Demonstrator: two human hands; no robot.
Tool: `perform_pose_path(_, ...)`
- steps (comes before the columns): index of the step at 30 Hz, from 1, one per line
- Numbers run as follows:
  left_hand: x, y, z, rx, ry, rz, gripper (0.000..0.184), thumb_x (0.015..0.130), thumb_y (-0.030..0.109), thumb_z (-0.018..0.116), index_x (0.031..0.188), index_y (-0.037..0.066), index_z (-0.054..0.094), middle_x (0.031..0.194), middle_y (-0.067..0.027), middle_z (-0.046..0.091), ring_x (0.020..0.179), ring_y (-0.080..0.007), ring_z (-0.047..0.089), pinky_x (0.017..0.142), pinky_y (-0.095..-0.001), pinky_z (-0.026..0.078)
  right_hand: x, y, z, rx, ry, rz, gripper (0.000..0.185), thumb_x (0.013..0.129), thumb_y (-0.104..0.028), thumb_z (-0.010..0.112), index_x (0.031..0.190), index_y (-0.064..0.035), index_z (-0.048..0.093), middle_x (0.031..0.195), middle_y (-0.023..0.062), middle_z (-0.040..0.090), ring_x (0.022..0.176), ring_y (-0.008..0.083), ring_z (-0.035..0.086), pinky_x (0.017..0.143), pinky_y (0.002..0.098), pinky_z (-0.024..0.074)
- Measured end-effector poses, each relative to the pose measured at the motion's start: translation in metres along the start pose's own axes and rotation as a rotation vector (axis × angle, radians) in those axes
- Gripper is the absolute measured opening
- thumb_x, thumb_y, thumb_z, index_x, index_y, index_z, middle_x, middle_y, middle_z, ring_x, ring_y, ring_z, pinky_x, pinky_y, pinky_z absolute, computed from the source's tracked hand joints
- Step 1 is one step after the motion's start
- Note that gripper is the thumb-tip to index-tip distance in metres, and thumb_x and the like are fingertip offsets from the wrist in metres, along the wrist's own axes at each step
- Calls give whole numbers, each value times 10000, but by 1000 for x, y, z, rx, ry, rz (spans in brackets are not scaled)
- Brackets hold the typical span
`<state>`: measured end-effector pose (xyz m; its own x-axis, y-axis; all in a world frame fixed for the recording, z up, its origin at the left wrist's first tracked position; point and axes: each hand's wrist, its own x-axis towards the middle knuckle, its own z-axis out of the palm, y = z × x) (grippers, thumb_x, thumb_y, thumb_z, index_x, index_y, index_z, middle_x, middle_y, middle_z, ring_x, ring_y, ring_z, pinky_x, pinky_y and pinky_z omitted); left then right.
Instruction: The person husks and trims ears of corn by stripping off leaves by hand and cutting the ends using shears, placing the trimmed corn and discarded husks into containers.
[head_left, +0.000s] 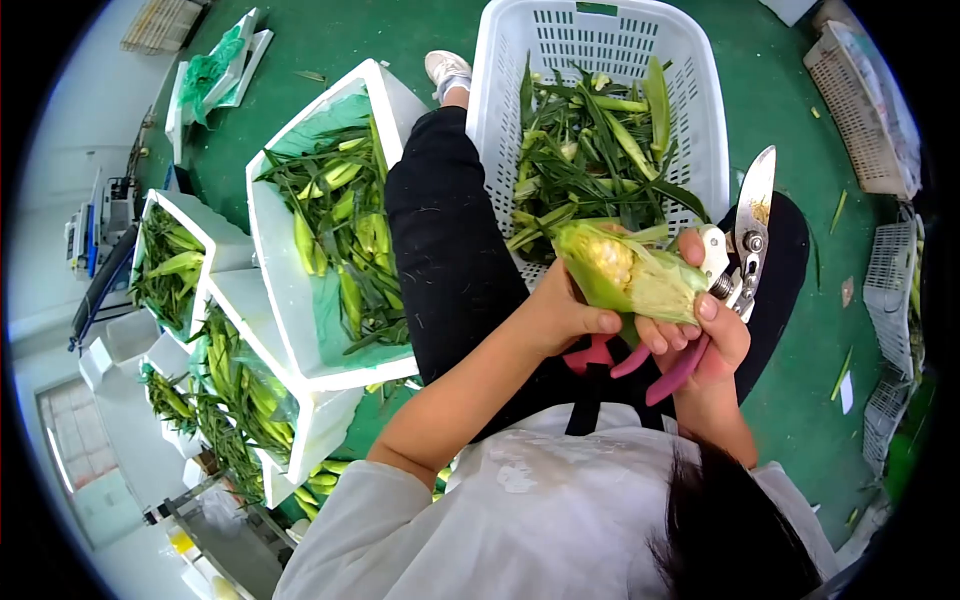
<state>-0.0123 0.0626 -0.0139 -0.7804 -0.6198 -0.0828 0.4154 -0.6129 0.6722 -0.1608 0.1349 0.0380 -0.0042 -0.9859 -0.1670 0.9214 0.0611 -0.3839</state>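
My left hand [562,312] is closed around the lower side of an ear of corn [618,268]. Its green husk is partly opened, and pale yellow kernels show near one end. Pruning shears [752,225] with pink handles are in my right hand [712,340], their wide metal blades pointing up and away from the corn. The thumb and fingers of that hand also press on the pale, leafy end of the ear. Directly beyond my hands stands a white plastic basket [705,110] holding loose green husks [590,150].
A white foam box [268,235] of unhusked corn [345,225] stands left of my leg. More foam boxes [232,255] with corn sit farther left. Along the right edge are plastic crates [855,120]. Husk scraps lie on the green floor [810,410].
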Motion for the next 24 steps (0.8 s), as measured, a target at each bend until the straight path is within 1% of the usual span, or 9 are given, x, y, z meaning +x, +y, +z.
perform_pose_path(3,-5,8,15,324,158,166,873,756,290,850,1422,22,354,1427,-151,439,1305,-232,468,1062,-380,409,4,-5,7,-249,34,-54,463,837,-181,700,1169,-32,414,716,20,515,597,108,499,594,268,459)
perform_pose_path(6,-25,40,35,1159,397,337,657,836,266,745,1374,15,463,1271,-171,490,1158,-310,506,992,-429,407,6,4,11,-544,81,-106,411,852,-137,712,1174,-17,486,838,51,601,694,101,559,644,224,474)
perform_pose_path(7,-25,47,44,1421,499,471,418,902,233,661,1241,-2,590,1083,-175,560,952,-317,574,826,-407,471,6,10,14,-588,95,-110,408,855,-128,709,1181,-19,490,856,56,607,715,104,569,652,223,478)
perform_pose_path(11,-24,48,29,1393,510,604,308,1038,160,433,1194,-29,620,767,-88,594,638,-200,550,610,-287,459,11,25,11,-501,49,-98,428,850,-146,703,1184,-19,467,831,60,581,683,117,540,661,271,499)
perform_pose_path(14,-33,41,21,819,564,270,331,1058,205,415,1167,-12,640,824,-86,623,610,-198,544,598,-267,460,14,24,4,-219,49,-41,440,858,-174,673,1193,-23,431,753,41,522,623,122,479,628,314,495)
perform_pose_path(16,-33,37,4,376,502,17,591,1034,502,334,1233,10,593,945,-103,652,615,-215,604,588,-293,529,15,23,0,-301,39,-55,443,851,-167,682,1190,-25,434,747,39,523,626,118,479,630,313,495)
perform_pose_path(19,-57,28,-35,-252,366,-447,912,911,779,199,1367,44,489,1133,-155,642,815,-263,688,642,-419,602,8,18,-8,-980,-173,-16,459,806,-198,740,1148,5,511,892,105,626,773,204,614,686,362,517)
perform_pose_path(22,-104,31,-22,-264,316,-415,791,924,671,455,1358,12,507,1258,-162,613,1192,-250,585,962,-414,515,26,34,51,-1421,-1029,243,533,720,-169,763,1175,7,548,1008,166,655,910,364,646,803,429,518)
perform_pose_path(24,-147,44,-4,-200,440,-198,693,907,536,604,1341,1,526,1266,-145,611,1192,-224,582,1027,-359,459,13,68,76,-1482,-1042,170,554,672,-143,764,1173,-24,560,1017,186,638,927,395,620,824,426,508)
